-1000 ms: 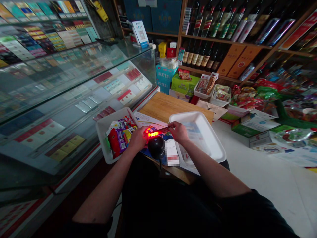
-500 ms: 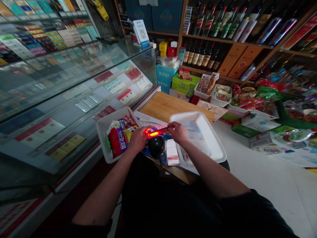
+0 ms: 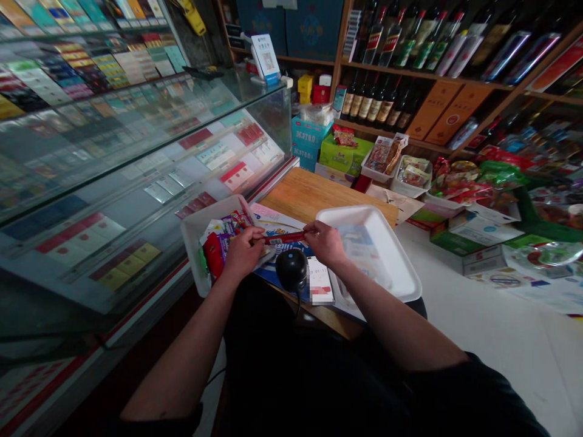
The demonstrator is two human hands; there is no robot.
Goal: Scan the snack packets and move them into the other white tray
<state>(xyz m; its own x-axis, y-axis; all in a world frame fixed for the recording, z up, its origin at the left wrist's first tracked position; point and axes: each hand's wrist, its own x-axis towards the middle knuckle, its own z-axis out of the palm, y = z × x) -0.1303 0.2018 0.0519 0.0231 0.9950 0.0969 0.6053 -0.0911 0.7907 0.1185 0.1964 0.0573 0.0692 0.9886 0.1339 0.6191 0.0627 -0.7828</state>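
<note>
Shop counter shot, pretty packed in here. Big glass display case (image 3: 136,182) of cigarette packs runs down the left side, and wooden shelves (image 3: 423,73) of wine bottles fill the far right. Cardboard boxes (image 3: 469,258) and bagged snacks sit on the floor to the right. Straight ahead is a wooden board (image 3: 314,197), with a white foam tray (image 3: 394,243) at its near right, holding something pale and flat I can't make out. A second white tray (image 3: 194,246) sits near left, right up against the glass case and stuffed with snack packets (image 3: 223,246).

Both hands are out in front, between those two trays. The red packet (image 3: 285,238), a thin stick shape, lies level across the gap, just above a printed flyer (image 3: 277,227). Left hand (image 3: 243,254) is just over the edge of the left tray, its fingers (image 3: 255,237) curled closed around the packet's left end. Right hand (image 3: 325,243) has the other end, with its fingers (image 3: 310,228) pinched tight on it. Just below the packet sits a round black scanner (image 3: 291,270), not touching either hand, with a phone (image 3: 320,280) right beside it.
</note>
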